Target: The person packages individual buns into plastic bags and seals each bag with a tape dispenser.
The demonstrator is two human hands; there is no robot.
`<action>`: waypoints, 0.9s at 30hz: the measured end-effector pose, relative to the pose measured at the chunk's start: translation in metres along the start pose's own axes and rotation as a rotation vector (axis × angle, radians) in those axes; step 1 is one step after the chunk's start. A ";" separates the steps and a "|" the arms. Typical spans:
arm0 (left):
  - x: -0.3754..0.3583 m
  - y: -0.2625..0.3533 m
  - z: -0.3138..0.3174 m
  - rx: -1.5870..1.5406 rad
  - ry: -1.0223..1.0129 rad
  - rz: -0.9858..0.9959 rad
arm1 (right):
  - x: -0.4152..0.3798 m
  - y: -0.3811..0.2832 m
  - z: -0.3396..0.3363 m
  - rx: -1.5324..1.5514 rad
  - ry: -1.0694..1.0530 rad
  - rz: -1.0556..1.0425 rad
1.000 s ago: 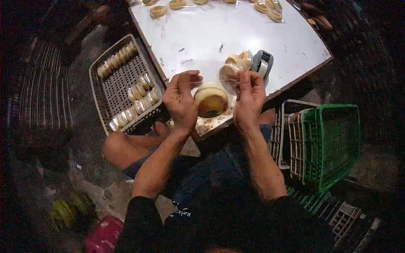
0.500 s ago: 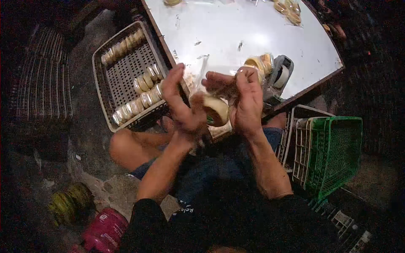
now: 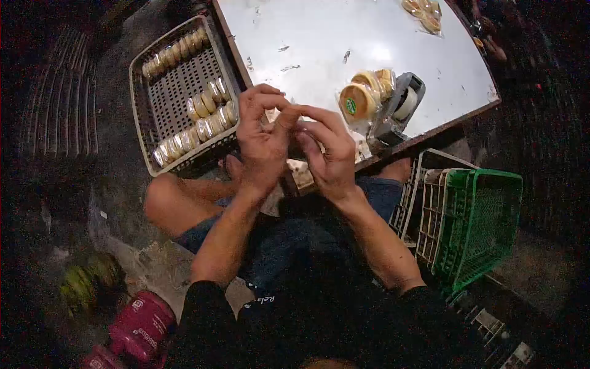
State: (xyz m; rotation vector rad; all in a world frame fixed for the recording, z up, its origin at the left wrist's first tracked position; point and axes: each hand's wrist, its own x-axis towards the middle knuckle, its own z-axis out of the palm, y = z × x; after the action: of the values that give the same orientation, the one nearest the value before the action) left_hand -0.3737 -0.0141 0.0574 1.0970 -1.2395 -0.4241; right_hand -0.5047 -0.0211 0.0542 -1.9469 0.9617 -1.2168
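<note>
My left hand (image 3: 263, 138) and my right hand (image 3: 332, 147) meet over the near edge of the white table (image 3: 307, 37). The fingers of both are curled, with thumbs and fingertips pinched close together. Whatever lies between the fingertips is hidden or too small to make out. Just beyond my right hand, a round flat cake in clear wrap (image 3: 355, 101) with a green label leans by other wrapped cakes (image 3: 385, 81). Beside them stands a grey tape dispenser (image 3: 393, 114) with a roll of clear tape.
On the left, a plastic crate (image 3: 184, 101) holds rows of wrapped cakes. Green and pale crates (image 3: 495, 230) stand to the right. Another pack of cakes (image 3: 424, 13) lies at the table's far side. Pink gas cylinders (image 3: 142, 326) and green ones (image 3: 89, 280) are on the floor.
The cake that was between my hands is gone from there, and a green-labelled one now shows near the tape dispenser. My hands have come together, their fingers going from spread to pinched.
</note>
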 end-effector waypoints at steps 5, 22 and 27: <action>0.006 0.020 -0.004 -0.378 -0.192 -0.478 | 0.007 -0.022 -0.023 0.008 -0.007 0.074; 0.001 0.006 -0.002 0.534 -0.366 0.281 | 0.000 0.016 -0.032 -0.196 0.155 -0.036; -0.025 0.011 0.034 -0.223 0.006 -0.347 | -0.014 -0.010 0.005 0.559 0.608 0.468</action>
State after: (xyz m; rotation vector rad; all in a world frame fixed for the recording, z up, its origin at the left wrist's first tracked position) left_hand -0.4155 -0.0037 0.0507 1.1195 -0.9695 -0.8028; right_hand -0.5018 -0.0035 0.0548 -0.8646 1.1255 -1.5968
